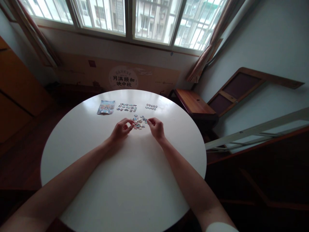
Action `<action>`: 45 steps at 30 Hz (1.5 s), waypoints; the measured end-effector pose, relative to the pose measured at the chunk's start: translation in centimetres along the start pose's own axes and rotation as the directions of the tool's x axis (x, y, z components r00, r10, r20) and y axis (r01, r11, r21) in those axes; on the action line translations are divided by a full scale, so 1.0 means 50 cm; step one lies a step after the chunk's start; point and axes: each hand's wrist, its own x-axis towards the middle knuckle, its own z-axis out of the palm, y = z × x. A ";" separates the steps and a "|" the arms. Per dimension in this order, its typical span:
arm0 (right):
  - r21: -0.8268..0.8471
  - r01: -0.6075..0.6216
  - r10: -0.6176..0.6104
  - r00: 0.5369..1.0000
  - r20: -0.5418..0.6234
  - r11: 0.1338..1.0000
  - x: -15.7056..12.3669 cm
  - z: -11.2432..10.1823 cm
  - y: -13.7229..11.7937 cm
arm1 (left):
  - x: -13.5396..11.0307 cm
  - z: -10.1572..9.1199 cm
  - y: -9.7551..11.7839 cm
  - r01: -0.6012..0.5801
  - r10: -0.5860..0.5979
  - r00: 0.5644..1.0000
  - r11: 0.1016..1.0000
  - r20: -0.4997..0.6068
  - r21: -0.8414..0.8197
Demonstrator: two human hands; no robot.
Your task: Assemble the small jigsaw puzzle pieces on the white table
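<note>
A loose pile of small jigsaw puzzle pieces (138,124) lies on the white round table (125,180), between my two hands. At the pile's left edge, my left hand (122,128) is closed, thumb and forefinger curled close together; what lies between the tips is too small to make out. On the right side, my right hand (156,127) pinches a puzzle piece (146,121) at its fingertips. Beyond the pile, puzzle pieces (126,107) are laid out in short rows, and a smaller group of pieces (151,106) forms rows farther right.
A printed picture packet (106,107) lies flat at the table's far left. Behind the table are a wooden stool or bench (193,101) at right, a wall poster (123,79) and barred windows (152,22). A wooden cabinet (19,83) stands at left.
</note>
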 end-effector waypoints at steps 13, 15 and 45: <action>-0.542 -0.211 0.193 0.977 -0.091 0.813 0.024 -0.061 0.053 | 0.003 0.003 -0.004 -0.047 0.047 0.998 0.999 0.045 0.019; -0.562 -0.196 0.178 0.980 -0.087 0.803 0.022 -0.060 0.049 | 0.004 0.003 -0.004 -0.047 0.046 0.998 0.999 0.046 0.021; -0.800 -0.115 0.318 0.943 0.098 0.589 0.148 -0.026 0.094 | 0.006 0.014 -0.017 -0.042 0.042 0.998 0.999 0.037 0.006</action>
